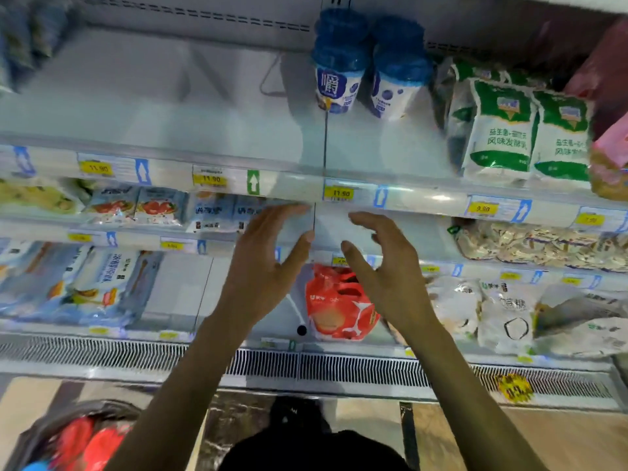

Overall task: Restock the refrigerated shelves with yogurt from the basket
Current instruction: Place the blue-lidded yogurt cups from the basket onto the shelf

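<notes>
Two stacks of blue-lidded yogurt cups point(370, 66) stand on the upper refrigerated shelf point(204, 107), just right of its middle. Below the shelf's front rail, my left hand point(268, 263) and my right hand point(384, 266) hover side by side, palms facing each other, fingers relaxed, holding nothing. The basket point(71, 436) sits on the floor at the bottom left, with red-lidded yogurt packs point(91, 440) inside. A red yogurt bag point(339, 300) lies on the lowest shelf, partly behind my hands.
Green-and-white yogurt bags point(523, 130) fill the upper shelf's right side; pink packs point(608, 154) sit at the far right. Lower shelves hold pale packs point(102, 283) and white bags point(503, 311). A vent grille point(339, 368) runs along the cooler's front.
</notes>
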